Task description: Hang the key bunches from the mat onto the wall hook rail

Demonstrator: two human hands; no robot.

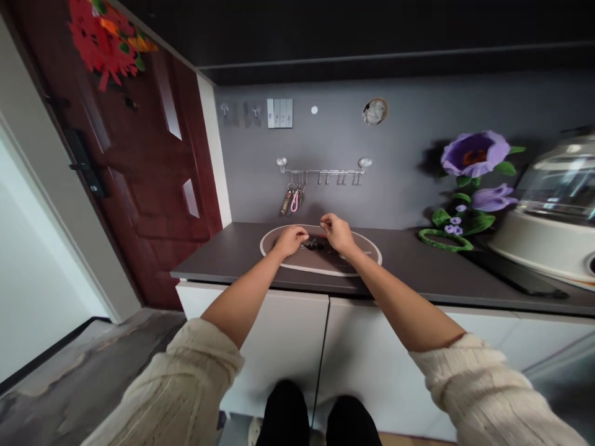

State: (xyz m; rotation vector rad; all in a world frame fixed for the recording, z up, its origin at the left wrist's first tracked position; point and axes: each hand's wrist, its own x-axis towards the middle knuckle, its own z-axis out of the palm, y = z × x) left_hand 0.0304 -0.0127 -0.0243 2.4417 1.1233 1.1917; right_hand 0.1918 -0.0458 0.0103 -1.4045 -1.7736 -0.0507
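Note:
My left hand is over the left part of an oval brown mat with a pale rim. Its thumb and fingertips are pinched together; what is between them, if anything, is too small to see. A small dark object, perhaps a key fob, lies on the mat between my hands. To its right, my right hand is raised a little with curled fingers pressed together, and its contents cannot be made out. Keys with a pink loop and a brown tag hang from a metal hook rail behind.
The mat lies on a dark countertop above white cabinets. Purple knitted flowers, a black flat object and a pale appliance with a clear top stand at the right. A red-brown door is at the left.

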